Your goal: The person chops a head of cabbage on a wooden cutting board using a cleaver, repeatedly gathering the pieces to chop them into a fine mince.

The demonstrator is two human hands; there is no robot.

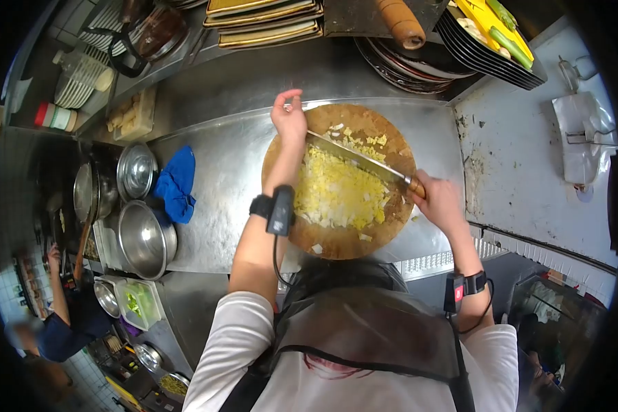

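Note:
A round wooden chopping board lies on the metal counter, with finely chopped yellow and white food spread over it. My right hand is wrapped round the wooden handle of a large knife, at the board's right side. The blade reaches across the upper part of the food toward the upper left. At the blade's far end is my left hand, raised with its fingers curled; the thumb side is near the tip, and whether it grips the blade is unclear.
Left of the board lie a blue cloth and metal bowls. Plates and a wooden roller sit on the shelf above. Another person stands at the far left. A white wall panel is at right.

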